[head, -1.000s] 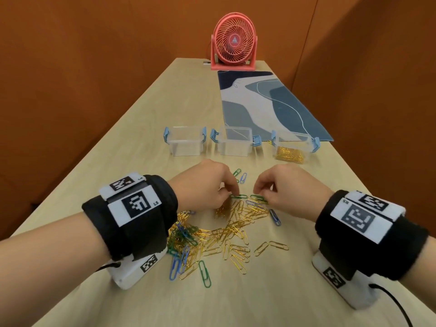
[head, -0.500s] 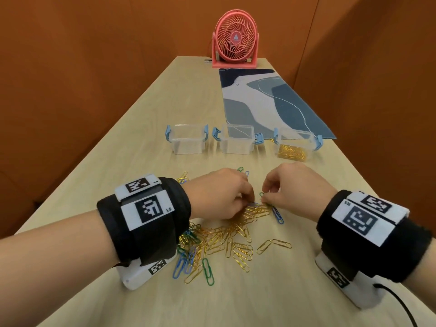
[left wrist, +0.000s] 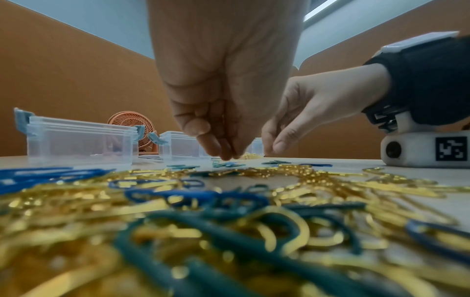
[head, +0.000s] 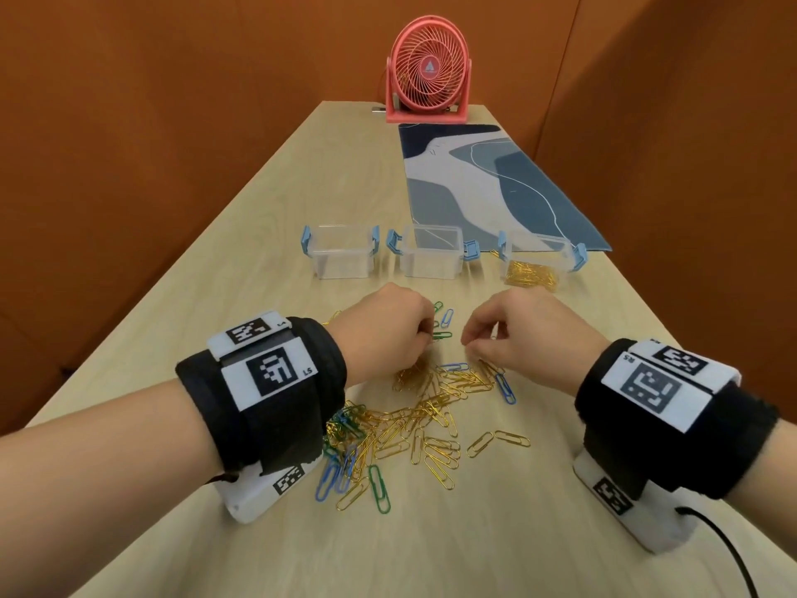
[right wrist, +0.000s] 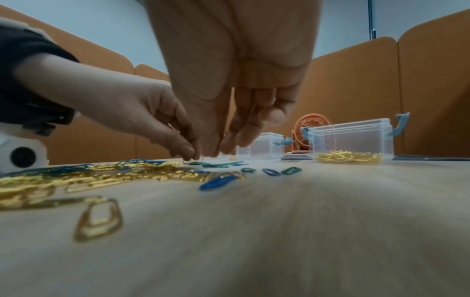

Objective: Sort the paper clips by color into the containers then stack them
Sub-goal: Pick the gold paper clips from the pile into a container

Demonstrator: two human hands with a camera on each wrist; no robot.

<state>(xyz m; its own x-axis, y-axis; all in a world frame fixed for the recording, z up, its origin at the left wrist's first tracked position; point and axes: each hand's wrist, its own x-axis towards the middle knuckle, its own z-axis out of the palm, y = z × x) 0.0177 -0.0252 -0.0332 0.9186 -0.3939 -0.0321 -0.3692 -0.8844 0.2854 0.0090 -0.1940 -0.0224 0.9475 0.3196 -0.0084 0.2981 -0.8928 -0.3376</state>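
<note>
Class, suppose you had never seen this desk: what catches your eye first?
The heap of gold, blue and green clips near the table's front edge, with both hands, left and right, picking at its far side. Beyond stand three clear boxes; only the right box holds gold clips. A pink fan stands at the far end.

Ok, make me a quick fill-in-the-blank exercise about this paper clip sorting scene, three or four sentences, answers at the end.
1. The right box holds only ____ clips.
2. The left box and middle box hold ____ clips.
3. At the table's far end stands a pink ____.
4. The loose pile mixes gold, blue and ____ clips.

Answers: gold; no; fan; green
</note>
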